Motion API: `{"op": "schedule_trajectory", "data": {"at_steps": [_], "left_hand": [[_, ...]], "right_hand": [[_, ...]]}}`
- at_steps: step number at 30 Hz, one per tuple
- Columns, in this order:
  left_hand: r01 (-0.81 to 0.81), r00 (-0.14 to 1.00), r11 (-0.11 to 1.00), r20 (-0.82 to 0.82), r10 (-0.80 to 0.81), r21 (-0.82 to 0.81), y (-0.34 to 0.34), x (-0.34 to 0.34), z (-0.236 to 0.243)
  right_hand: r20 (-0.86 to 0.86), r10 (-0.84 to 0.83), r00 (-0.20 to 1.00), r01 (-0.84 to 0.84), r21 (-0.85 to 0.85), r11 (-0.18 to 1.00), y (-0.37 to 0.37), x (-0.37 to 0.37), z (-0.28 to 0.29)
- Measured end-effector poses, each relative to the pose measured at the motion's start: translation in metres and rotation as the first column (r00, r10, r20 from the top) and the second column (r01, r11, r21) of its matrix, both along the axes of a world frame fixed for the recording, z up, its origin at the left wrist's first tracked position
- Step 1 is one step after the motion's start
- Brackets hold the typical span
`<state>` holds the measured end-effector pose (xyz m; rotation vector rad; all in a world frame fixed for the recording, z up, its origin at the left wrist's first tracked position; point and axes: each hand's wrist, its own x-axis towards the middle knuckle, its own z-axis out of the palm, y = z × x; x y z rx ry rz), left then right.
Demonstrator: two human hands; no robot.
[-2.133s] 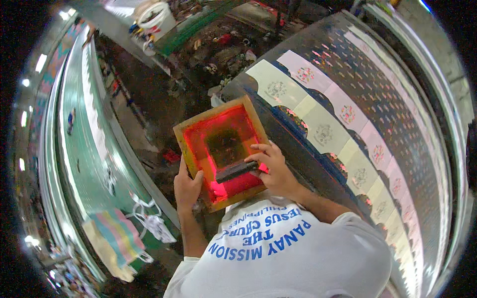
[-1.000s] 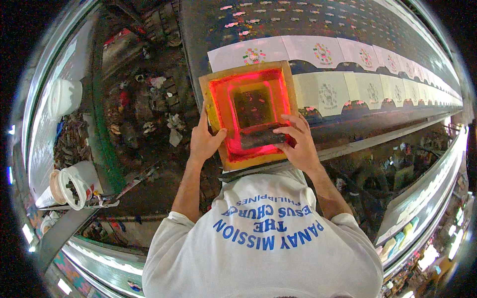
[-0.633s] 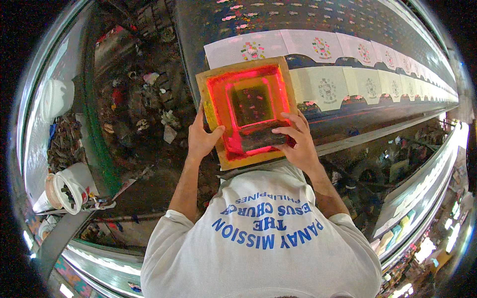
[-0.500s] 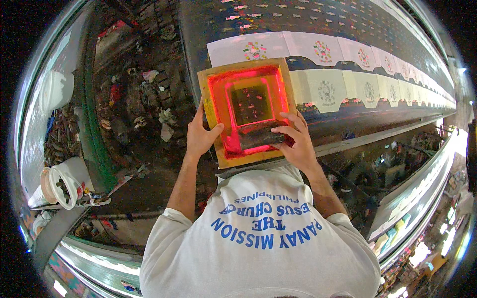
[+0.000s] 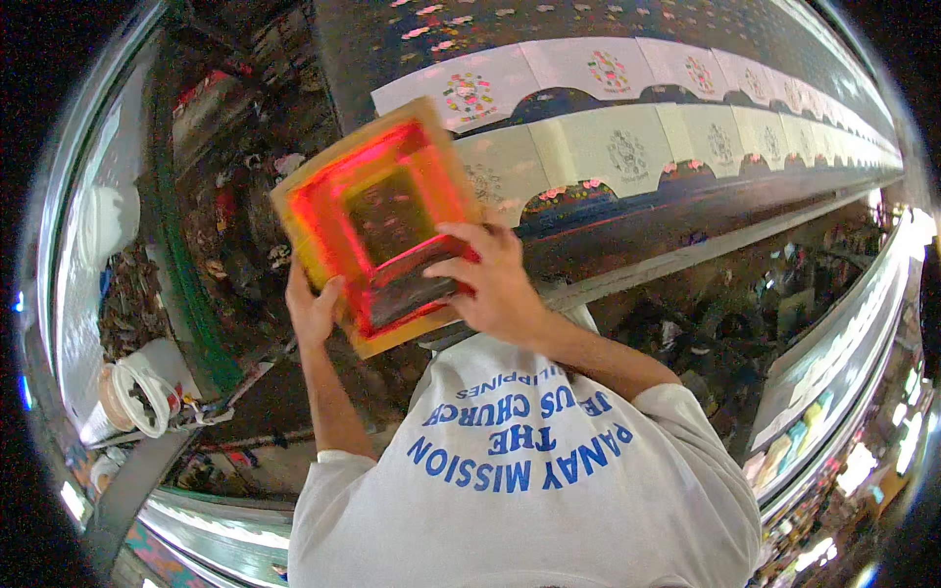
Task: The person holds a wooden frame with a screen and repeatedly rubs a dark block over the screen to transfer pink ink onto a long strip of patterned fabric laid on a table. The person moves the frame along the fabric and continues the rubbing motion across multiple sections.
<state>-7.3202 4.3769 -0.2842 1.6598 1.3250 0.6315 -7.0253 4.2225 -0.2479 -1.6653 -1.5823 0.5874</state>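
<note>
Above the table edge: wooden screen frame (image 5: 377,223), red-lit mesh, tilted
Left hand (image 5: 312,312): closed on the frame's lower left edge
Right hand (image 5: 495,284): fingers curled over the dark squeegee (image 5: 410,294) inside the frame
Behind: long table (image 5: 608,211) with white printed pieces (image 5: 627,147) in a row

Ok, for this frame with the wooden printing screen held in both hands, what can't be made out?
Head view only:
- Underside of the wooden-framed screen: faces away.
- Left hand fingers: tucked behind the frame's edge.
- Dark bar beneath the right hand: partly covered by the fingers, so the grip on it is unclear.
- Design in the mesh: too dark.
- Motifs on the pale panels: too small and bent by the fisheye.
</note>
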Motion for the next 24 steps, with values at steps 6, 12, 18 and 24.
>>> {"op": "schedule_trajectory", "data": {"at_steps": [6, 12, 18, 24], "left_hand": [[-0.067, 0.985, 0.994, 0.151, 0.079, -0.081, 0.006, -0.067, -0.018], [0.033, 0.994, 0.999, -0.102, -0.031, 0.025, -0.001, 0.046, 0.001], [0.151, 0.988, 0.988, -0.027, -0.151, -0.006, -0.02, 0.116, -0.018], [0.157, 0.985, 0.985, -0.058, -0.161, -0.067, -0.02, 0.121, -0.024]], "right_hand": [[-0.038, 0.04, 0.998, -0.039, 0.043, 0.998, 0.014, -0.031, -0.005], [-0.002, -0.041, 0.999, 0.041, 0.008, 0.999, -0.011, 0.037, -0.009], [0.041, -0.113, 0.993, 0.116, -0.104, 0.988, -0.044, 0.098, -0.009], [0.058, -0.131, 0.99, 0.138, -0.141, 0.98, -0.051, 0.101, -0.013]]}}
